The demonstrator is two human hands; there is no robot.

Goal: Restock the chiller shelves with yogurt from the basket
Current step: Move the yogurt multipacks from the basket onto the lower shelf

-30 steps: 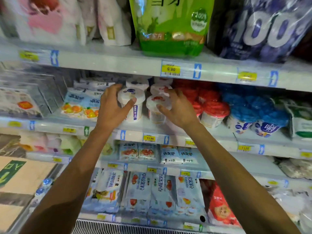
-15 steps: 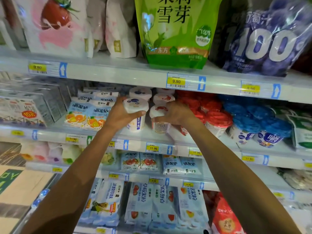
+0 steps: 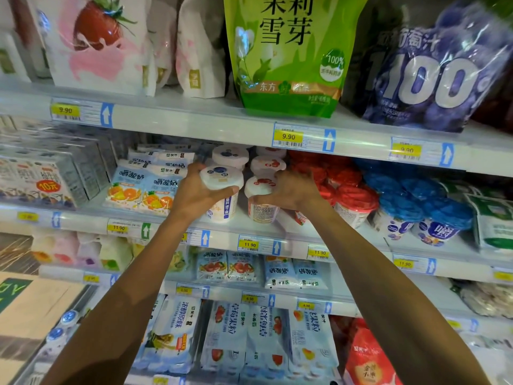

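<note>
Change: right hand (image 3: 294,190), spread a second ago, is now curled round strawberry-lid yogurt cup (image 3: 262,210).
Left hand (image 3: 194,196): blueberry-lid yogurt cup (image 3: 220,177) is gripped under its lid.
Cups: apparently stood on middle shelf (image 3: 238,226).

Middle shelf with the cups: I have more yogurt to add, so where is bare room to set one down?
Bare shelf shows only as a front strip beside the strawberry-lid cup in the right hand, and a wedge between grey cartons and orange pouches. Crowded behind and rightward: red-lidded cups and blue-lidded cups stand packed. Left hand holds the blueberry-lid cup.
</note>
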